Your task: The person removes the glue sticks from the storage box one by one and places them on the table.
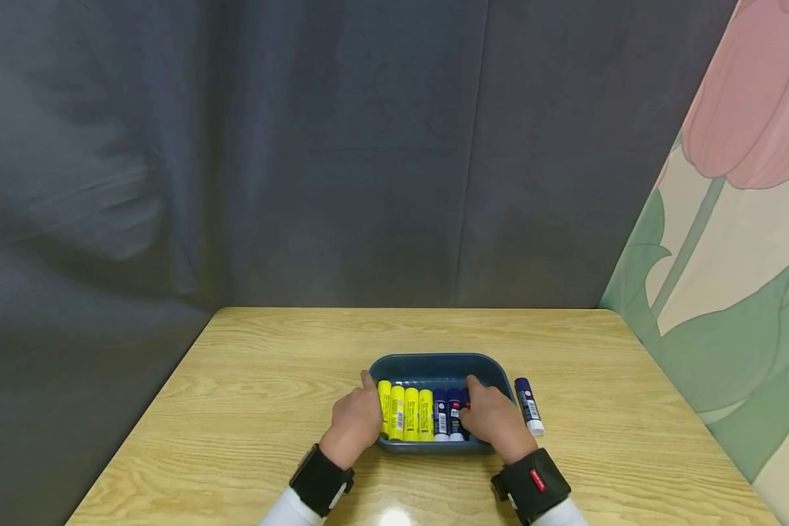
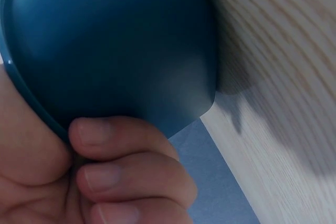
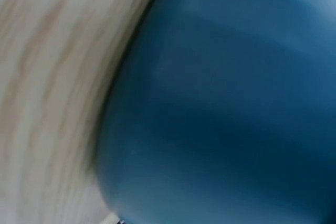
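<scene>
A dark blue plastic tray [image 1: 440, 447] stands on the table with a row of glue sticks inside. Several yellow glue sticks [image 1: 411, 415] lie side by side at its left; navy glue sticks with white ends [image 1: 440, 415] continue the row to the right. My left hand [image 1: 355, 415] grips the tray's left side, thumb at the rim and fingers curled against the outer wall [image 2: 131, 51]. Inside the tray's right part, my right hand [image 1: 494, 416] pinches a navy glue stick [image 1: 465, 398] between thumb and index finger, largely hidden by the hand.
Right of the tray, another navy glue stick with a white end [image 1: 530, 406] lies on the wooden table [image 1: 276, 380]. A dark grey curtain [image 1: 368, 183] hangs behind the table, and a wall with a painted tulip [image 1: 730, 292] is on the right.
</scene>
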A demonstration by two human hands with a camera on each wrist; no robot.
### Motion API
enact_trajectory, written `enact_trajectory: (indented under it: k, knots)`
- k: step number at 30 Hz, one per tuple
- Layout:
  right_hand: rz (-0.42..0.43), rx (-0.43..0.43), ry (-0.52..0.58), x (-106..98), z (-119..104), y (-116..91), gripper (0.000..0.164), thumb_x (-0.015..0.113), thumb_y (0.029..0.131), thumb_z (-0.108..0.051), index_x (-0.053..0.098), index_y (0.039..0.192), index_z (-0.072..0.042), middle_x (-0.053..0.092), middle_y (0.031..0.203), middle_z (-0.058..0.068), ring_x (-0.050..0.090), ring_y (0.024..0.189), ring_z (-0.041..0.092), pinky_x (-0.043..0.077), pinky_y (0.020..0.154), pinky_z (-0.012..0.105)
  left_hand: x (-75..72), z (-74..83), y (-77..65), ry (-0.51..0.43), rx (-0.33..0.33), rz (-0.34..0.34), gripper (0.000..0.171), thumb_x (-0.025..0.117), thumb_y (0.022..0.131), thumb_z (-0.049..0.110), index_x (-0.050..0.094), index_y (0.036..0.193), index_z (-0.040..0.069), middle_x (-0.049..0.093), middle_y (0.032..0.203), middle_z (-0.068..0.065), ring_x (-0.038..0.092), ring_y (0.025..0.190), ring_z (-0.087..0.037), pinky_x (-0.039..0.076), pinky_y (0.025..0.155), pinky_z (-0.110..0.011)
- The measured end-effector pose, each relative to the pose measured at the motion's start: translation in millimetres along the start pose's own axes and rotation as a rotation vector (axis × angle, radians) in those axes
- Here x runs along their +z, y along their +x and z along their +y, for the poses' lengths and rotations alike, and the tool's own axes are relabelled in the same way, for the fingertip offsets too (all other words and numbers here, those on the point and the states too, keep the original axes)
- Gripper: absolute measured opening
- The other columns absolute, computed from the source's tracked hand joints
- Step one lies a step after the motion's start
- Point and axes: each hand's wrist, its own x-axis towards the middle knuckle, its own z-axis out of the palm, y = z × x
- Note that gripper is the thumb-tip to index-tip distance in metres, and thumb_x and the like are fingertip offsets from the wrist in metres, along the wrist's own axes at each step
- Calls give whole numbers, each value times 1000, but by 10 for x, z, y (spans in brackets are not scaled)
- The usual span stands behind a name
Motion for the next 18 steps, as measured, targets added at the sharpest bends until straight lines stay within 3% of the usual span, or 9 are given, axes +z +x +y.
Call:
enact_trajectory:
  k: [18]
  knots:
    - [-3, -10, -44, 24, 1, 16, 61, 63, 85, -20, 39, 137, 2, 63, 101, 18, 55, 66, 20, 45, 56, 34, -6, -2, -4, 0, -3, 5, 66, 59, 88, 9, 25, 143, -6, 47, 60, -7, 46, 50, -20, 36, 47, -30]
